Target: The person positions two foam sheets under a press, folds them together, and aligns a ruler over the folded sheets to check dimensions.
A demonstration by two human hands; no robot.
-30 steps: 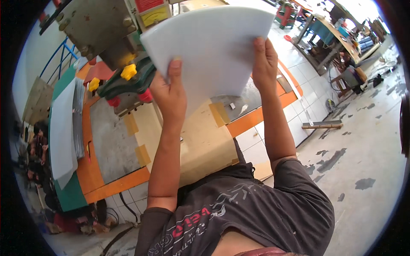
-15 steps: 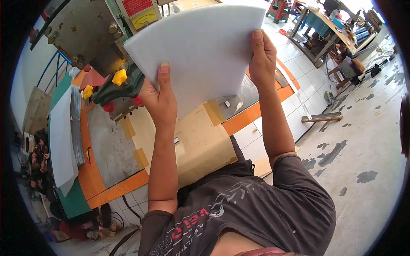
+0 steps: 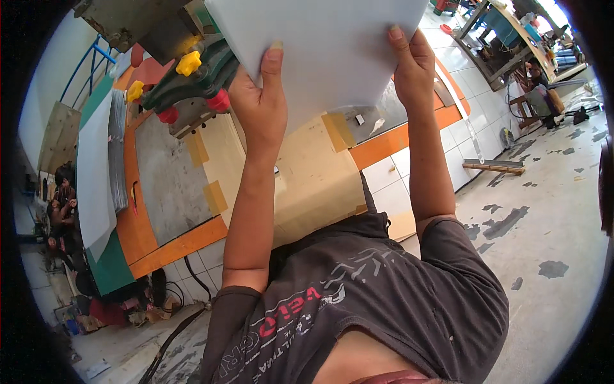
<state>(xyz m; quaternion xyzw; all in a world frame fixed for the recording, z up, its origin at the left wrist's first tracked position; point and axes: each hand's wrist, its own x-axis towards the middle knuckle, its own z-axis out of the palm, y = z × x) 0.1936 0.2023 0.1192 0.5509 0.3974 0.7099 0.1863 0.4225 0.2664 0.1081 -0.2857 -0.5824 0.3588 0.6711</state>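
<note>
**Both hands grip a white sheet above the bench**

The left hand and the right hand each clasp the near edge of a large, flat white sheet, thumbs pressed on its upper face, the other fingers hidden beneath. The sheet is raised over a tan board lying on an orange-edged, grey-topped workbench. Far left of the left hand stands a green metal machine with yellow and red knobs. A pale sheet lies along the bench's left side. The person wears a dark grey T-shirt.
</note>
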